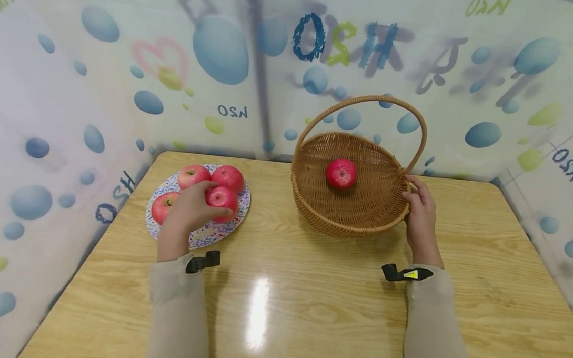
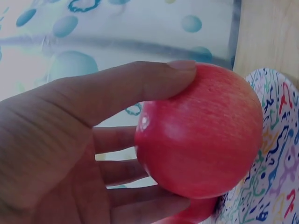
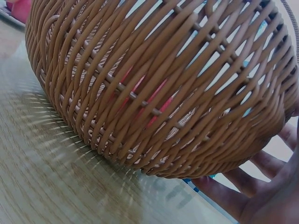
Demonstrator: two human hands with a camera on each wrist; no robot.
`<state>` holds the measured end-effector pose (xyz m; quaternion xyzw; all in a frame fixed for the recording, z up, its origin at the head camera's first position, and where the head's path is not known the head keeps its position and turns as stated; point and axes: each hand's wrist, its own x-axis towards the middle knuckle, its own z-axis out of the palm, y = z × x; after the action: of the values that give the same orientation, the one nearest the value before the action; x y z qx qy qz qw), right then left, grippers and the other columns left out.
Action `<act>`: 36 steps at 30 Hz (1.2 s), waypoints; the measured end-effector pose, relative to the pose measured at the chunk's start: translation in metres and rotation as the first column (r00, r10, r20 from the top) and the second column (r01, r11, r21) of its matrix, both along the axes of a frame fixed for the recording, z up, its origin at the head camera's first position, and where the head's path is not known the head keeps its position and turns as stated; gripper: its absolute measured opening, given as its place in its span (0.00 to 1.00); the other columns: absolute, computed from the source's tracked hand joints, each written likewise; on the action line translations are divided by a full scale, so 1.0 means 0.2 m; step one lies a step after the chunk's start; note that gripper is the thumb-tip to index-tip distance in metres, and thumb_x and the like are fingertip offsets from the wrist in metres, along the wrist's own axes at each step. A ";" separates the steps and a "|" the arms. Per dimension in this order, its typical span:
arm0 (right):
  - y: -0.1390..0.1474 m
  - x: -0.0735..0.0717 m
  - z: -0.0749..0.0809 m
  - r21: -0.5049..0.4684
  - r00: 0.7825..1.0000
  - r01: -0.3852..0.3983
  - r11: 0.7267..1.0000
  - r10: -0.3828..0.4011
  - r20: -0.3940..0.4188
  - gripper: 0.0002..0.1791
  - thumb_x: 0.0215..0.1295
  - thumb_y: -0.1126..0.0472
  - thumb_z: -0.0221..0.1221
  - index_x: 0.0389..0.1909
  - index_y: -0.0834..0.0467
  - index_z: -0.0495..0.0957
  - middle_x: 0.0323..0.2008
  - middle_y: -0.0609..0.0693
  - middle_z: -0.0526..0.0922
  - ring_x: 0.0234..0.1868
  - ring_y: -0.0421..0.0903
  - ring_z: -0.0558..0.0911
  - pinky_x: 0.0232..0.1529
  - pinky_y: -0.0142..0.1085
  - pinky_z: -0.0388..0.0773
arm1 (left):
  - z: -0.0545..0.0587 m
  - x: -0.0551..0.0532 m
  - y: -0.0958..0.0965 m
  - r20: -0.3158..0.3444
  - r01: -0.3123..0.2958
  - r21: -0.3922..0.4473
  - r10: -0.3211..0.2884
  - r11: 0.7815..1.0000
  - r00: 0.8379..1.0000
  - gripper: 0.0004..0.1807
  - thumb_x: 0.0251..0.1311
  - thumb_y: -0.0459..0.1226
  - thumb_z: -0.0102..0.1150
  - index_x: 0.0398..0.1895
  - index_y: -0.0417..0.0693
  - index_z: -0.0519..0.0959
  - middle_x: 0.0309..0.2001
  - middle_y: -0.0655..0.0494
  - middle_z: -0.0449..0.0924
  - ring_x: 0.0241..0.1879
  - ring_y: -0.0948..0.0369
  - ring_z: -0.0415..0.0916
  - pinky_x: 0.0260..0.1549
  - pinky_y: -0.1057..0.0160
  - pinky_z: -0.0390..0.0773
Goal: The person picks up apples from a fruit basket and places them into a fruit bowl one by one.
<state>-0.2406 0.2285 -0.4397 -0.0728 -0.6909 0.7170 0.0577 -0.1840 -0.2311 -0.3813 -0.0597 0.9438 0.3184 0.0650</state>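
Note:
At the left, my left hand (image 1: 185,213) grips a red apple (image 1: 223,202) over the patterned plate (image 1: 218,235). The left wrist view shows the thumb on one side of this apple (image 2: 201,135) and the fingers round the other. Several apples are in the group on the plate, among them one at the back (image 1: 228,177) and one partly behind the hand (image 1: 163,208). A wicker basket (image 1: 382,210) with a tall handle stands right of centre, one red apple (image 1: 341,174) inside. My right hand (image 1: 421,214) holds the basket's right end by the rim.
A light wooden table (image 1: 309,299) carries the plate and basket. Behind it and at both sides hang pale curtains (image 1: 274,95) printed with blue and green drops and letters. The basket's handle (image 1: 364,99) arches up in front of the rear curtain.

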 end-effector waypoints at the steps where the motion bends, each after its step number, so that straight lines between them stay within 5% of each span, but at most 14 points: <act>1: 0.00 0.00 0.00 0.000 1.000 -0.001 1.000 0.001 0.000 0.25 0.78 0.59 0.41 0.73 0.43 0.66 0.75 0.56 0.62 0.70 0.55 0.70 0.43 0.22 0.80 | 0.00 0.00 0.00 0.006 -0.005 0.007 0.005 1.000 1.000 0.44 0.55 0.48 0.72 0.72 0.44 0.64 0.63 0.42 0.73 0.60 0.43 0.71 0.58 0.38 0.77; 36: 0.01 -0.01 -0.02 0.008 1.000 -0.004 1.000 0.004 -0.017 0.25 0.79 0.59 0.41 0.73 0.44 0.66 0.75 0.56 0.61 0.69 0.55 0.72 0.42 0.22 0.81 | -0.07 -0.03 -0.06 0.012 -0.002 -0.006 0.002 1.000 1.000 0.44 0.56 0.41 0.73 0.74 0.40 0.62 0.67 0.37 0.71 0.64 0.40 0.69 0.63 0.35 0.73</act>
<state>-0.2420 0.2297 -0.4435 -0.0652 -0.6932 0.7151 0.0624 -0.1901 -0.2434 -0.3952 -0.0626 0.9443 0.3153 0.0701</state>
